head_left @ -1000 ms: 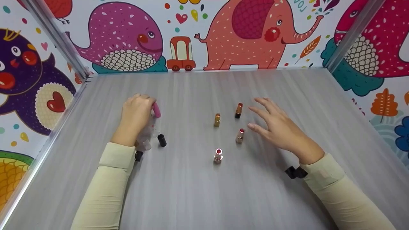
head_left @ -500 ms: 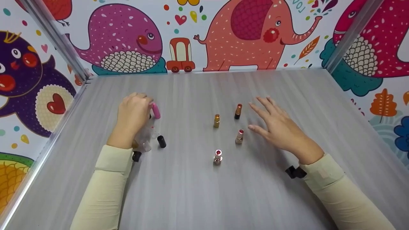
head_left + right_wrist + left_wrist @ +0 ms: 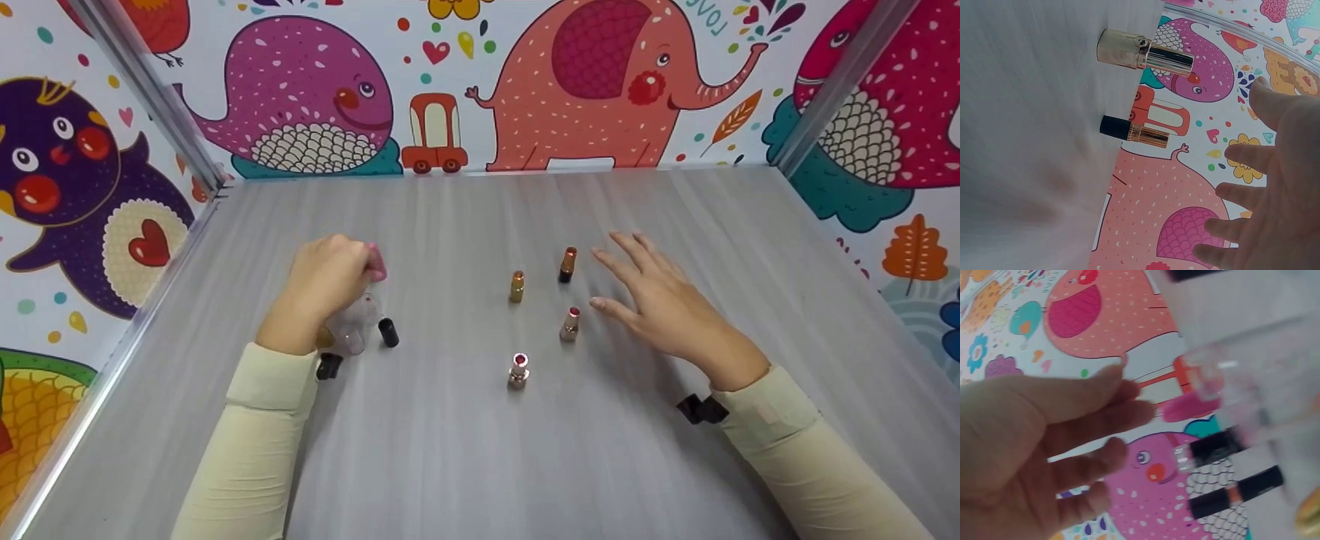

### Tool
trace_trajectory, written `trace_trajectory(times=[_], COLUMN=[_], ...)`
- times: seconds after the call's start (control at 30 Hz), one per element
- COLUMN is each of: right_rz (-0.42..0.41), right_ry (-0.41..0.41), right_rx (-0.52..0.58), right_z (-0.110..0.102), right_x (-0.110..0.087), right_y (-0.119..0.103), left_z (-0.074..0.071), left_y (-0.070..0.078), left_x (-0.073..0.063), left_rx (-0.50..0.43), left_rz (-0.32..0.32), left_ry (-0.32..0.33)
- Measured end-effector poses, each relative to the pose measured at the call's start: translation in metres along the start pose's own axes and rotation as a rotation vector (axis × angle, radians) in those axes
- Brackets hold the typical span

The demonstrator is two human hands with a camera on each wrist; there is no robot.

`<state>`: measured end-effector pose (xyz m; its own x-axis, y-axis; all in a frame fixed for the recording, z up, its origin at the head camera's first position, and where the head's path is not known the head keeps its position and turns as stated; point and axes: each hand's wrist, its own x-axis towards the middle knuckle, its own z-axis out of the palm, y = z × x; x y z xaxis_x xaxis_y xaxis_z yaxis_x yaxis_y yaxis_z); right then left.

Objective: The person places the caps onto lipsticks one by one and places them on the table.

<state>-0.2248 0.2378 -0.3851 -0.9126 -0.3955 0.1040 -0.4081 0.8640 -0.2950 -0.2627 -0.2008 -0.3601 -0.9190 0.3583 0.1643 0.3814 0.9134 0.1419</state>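
Observation:
My left hand [image 3: 328, 277] is at the left of the table, fingers loosely bent. In the head view its fingertips overlap the middle of an upright pink tube [image 3: 377, 271]. The left wrist view shows the fingertips right at the pink tube's [image 3: 1188, 406] end, with nothing pinched between thumb and fingers. My right hand [image 3: 664, 307] hovers with spread fingers beside several uncapped lipsticks: a gold one [image 3: 517, 287], a black-based one [image 3: 568, 266], a rose-gold one [image 3: 571, 325] and a silvery one [image 3: 518, 372].
Clear pieces [image 3: 355, 319] and a black cap [image 3: 388, 332] stand near the left wrist. Black tubes [image 3: 1235, 493] and a gold piece [image 3: 1310, 514] show in the left wrist view. Printed walls [image 3: 442, 60] bound the table [image 3: 450, 450].
My left hand has shifted to the right, so its fingers now overlap the pink tube. The right hand keeps its place, fingers spread; the head view has swung slightly.

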Motion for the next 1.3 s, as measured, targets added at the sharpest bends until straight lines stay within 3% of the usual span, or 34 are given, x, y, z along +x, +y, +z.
trace_trajectory(times=[0.17, 0.33, 0.5, 0.7, 1.3], right_rz=[-0.005, -0.009, -0.013, -0.018, -0.016], right_ry=[0.003, 0.0, 0.002, 0.003, 0.013], right_rx=[0.003, 0.008, 0.005, 0.004, 0.001], right_z=[0.001, 0.003, 0.005, 0.005, 0.005], right_x=[0.001, 0.0, 0.0, 0.0, 0.0], right_y=[0.0, 0.001, 0.002, 0.002, 0.0], left_z=[-0.016, -0.014, -0.004, 0.003, 0.006], left_y=[0.004, 0.003, 0.001, -0.002, -0.001], left_x=[-0.011, -0.011, -0.007, -0.007, -0.005], left_rx=[-0.017, -0.007, 0.003, 0.039, 0.012], left_rz=[-0.04, -0.066, -0.077, -0.038, -0.036], left_ry=[-0.146, -0.228, -0.228, -0.2, -0.187])
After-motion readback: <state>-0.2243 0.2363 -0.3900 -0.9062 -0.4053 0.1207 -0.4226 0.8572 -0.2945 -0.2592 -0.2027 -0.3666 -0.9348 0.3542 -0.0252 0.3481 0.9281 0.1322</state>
